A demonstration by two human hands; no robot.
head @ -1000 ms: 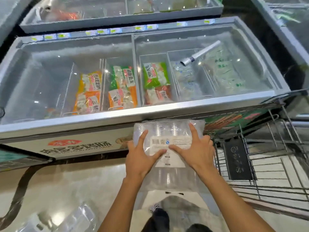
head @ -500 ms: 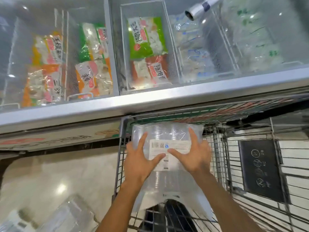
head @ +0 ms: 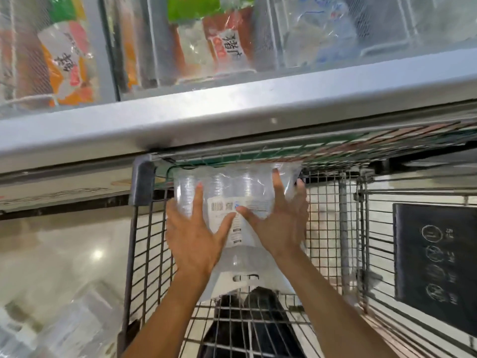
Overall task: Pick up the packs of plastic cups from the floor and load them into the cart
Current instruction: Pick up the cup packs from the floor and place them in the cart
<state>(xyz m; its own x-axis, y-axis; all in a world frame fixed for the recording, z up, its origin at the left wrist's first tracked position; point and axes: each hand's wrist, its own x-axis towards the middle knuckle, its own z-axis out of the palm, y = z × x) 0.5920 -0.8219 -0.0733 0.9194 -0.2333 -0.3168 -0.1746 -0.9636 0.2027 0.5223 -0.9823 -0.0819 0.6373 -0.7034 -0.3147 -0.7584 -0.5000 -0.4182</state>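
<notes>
A: Start with the big things. What's changed in the last second?

B: The chest freezer (head: 232, 117) has slid up the view and the wire shopping cart (head: 134, 254) now fills the lower half. A second ago the cart was off to the right; now both arms reach over its basket, so the person has swung across to it.

A: And the pack of plastic cups (head: 232, 184)?

B: It was in front of the freezer's side panel; now it sits above the cart's front left corner, close against the front mesh, inside the basket's outline. I can't tell whether its lower end touches the bottom wires yet.

A: The grip?

B: Same as before. The left hand (head: 192, 241) and the right hand (head: 278, 226) lie on the pack's top face with fingers spread, thumbs meeting over the barcode label (head: 227, 210); the right fingertips curl round its right edge.

A: So for the task?

B: This pack looks nearly loaded; release seems next. Another pack (head: 64, 324) lies blurred on the floor at lower left, so more remain.
</notes>
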